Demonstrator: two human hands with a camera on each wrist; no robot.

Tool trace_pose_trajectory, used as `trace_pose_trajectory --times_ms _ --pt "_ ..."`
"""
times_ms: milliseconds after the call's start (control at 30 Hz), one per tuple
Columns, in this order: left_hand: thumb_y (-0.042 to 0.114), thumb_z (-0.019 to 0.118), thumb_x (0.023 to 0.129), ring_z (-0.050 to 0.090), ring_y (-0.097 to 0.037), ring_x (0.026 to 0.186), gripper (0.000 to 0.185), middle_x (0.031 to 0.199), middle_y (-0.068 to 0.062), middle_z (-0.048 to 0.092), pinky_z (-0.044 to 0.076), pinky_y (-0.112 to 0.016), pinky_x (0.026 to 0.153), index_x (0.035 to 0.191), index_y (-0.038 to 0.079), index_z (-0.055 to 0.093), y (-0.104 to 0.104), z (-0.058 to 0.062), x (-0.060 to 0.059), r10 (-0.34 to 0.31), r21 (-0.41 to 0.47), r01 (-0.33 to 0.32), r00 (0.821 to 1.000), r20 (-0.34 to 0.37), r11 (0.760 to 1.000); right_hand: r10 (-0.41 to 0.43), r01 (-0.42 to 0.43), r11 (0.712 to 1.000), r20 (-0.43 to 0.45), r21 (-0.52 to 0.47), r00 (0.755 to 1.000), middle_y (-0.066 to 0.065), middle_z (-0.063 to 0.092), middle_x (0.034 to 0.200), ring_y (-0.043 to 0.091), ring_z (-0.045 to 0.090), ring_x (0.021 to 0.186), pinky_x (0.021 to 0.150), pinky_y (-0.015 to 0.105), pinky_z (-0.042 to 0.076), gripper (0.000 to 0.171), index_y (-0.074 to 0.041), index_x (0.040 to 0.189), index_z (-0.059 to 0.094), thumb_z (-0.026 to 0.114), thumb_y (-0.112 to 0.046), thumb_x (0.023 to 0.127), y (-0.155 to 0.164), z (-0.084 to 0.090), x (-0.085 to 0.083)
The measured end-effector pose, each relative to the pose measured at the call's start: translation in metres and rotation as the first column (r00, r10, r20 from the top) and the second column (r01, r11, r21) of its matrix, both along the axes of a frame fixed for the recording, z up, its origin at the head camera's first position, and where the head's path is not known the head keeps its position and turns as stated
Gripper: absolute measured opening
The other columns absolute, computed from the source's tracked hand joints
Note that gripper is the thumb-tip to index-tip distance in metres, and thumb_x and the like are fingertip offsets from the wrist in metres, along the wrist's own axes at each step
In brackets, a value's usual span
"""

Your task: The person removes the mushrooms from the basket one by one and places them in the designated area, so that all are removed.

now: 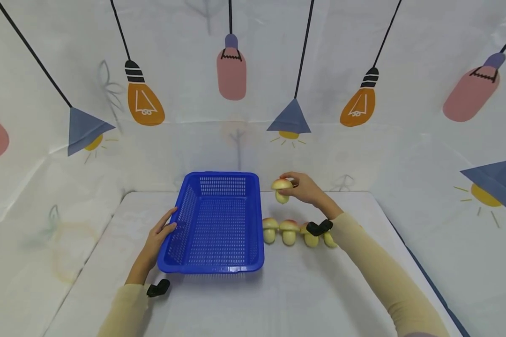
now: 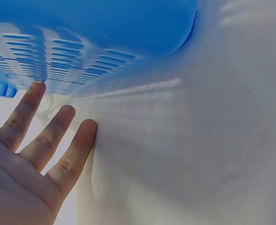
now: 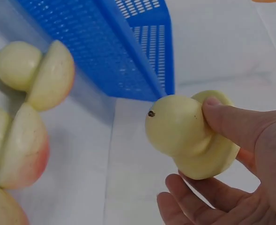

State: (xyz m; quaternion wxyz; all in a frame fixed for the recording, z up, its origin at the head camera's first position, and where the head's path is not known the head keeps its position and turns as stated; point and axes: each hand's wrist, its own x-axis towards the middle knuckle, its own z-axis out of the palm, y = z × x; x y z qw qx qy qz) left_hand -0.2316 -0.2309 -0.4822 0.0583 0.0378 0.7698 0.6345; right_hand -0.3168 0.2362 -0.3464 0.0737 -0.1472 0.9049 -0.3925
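Note:
In the head view, a blue plastic basket with slotted walls stands on the white table. My left hand is at the basket's left side, fingertips at the rim; in the left wrist view its fingers extend straight beside the slotted wall. Above the table, to the right of the basket's far end, my right hand holds a mushroom with a pale yellow, reddish-topped cap. The right wrist view has the thumb pressed on the mushroom, stem end facing the camera. The basket holds nothing.
Several similar mushrooms lie in a row right of the basket, the rightmost partly hidden by my right wrist strap. Behind the table hangs a white cloth backdrop printed with lamps.

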Motion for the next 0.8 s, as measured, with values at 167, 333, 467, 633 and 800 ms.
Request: trace_pose_trajectory --times_ms 167,333,467,633,800 --pt "0.039 0.045 0.11 0.041 -0.041 0.142 0.06 0.169 -0.015 0.025 0.045 -0.043 0.101 0.165 0.034 0.023 -0.002 -0.001 0.002 0.004 -0.012 -0.004 1.0 -0.006 1.0 -0.021 0.02 1.0 0.029 0.017 0.999 0.021 0.064 0.134 0.04 0.059 0.128 0.094 0.05 0.053 0.06 -0.007 0.148 0.054 0.075 -0.026 0.095 0.011 -0.005 0.003" --pt "0.038 0.044 0.11 0.044 -0.039 0.137 0.058 0.168 -0.016 0.026 0.048 -0.038 0.096 0.165 0.034 0.024 0.0 -0.002 0.001 -0.002 0.007 0.002 1.0 -0.007 1.0 -0.047 0.046 0.999 0.036 0.024 0.998 0.02 0.065 0.134 0.039 0.059 0.128 0.093 0.048 0.053 0.058 -0.011 0.147 0.056 0.075 -0.028 0.095 0.03 -0.009 0.008" --pt "0.036 0.043 0.111 0.045 -0.038 0.133 0.058 0.166 -0.02 0.03 0.048 -0.035 0.093 0.165 0.032 0.023 0.001 -0.002 0.0 -0.01 0.029 0.01 1.0 -0.007 1.0 -0.062 0.061 0.998 0.03 0.028 0.998 0.021 0.067 0.13 0.039 0.063 0.122 0.089 0.045 0.053 0.058 -0.008 0.147 0.055 0.075 -0.027 0.095 0.046 -0.015 0.012" --pt "0.037 0.042 0.111 0.047 -0.04 0.129 0.058 0.163 -0.022 0.032 0.05 -0.035 0.09 0.165 0.032 0.022 0.001 -0.002 0.0 0.001 0.023 -0.001 1.0 -0.006 1.0 -0.078 0.076 0.996 0.053 0.038 0.996 0.022 0.068 0.129 0.037 0.064 0.12 0.089 0.043 0.053 0.061 -0.007 0.148 0.053 0.074 -0.029 0.096 0.064 -0.021 0.019" --pt "0.036 0.042 0.111 0.052 -0.033 0.123 0.058 0.16 -0.024 0.036 0.052 -0.033 0.087 0.165 0.031 0.023 0.001 -0.003 -0.001 -0.009 0.028 0.01 1.0 -0.015 1.0 -0.108 0.106 0.994 0.056 0.039 0.993 0.024 0.066 0.132 0.039 0.063 0.122 0.092 0.046 0.053 0.061 -0.007 0.149 0.051 0.072 -0.031 0.097 0.082 -0.024 0.028"
